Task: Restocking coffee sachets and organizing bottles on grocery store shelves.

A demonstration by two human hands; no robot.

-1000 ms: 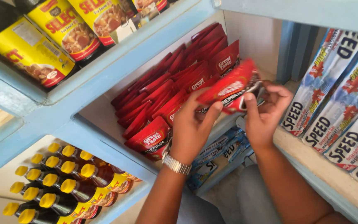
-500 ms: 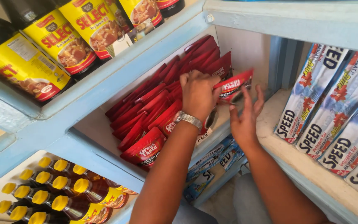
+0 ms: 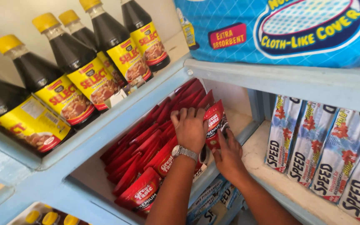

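Note:
A row of red pouches (image 3: 146, 141) stands packed in a light-blue shelf compartment (image 3: 230, 68). My left hand (image 3: 190, 129), with a metal wristwatch, lies over the near end of the row, its fingers curled over the pouch tops. My right hand (image 3: 230, 156) is just to its right and grips one red pouch (image 3: 214, 123). It holds that pouch upright against the end of the row, touching my left hand. The lower part of the pouch is hidden behind my hands.
Dark sauce bottles (image 3: 78, 83) with yellow caps and labels line the shelf above. A large blue soft package (image 3: 288, 29) lies at top right. Blue-and-white bar packets (image 3: 313, 141) stand in the right compartment. Below are blue packets (image 3: 213, 204) and more yellow-capped bottles (image 3: 48, 217).
Both hands have moved deeper into the compartment. The red pouch, held flat between them a second ago, now stands upright at the end of the row. The view has tilted upward.

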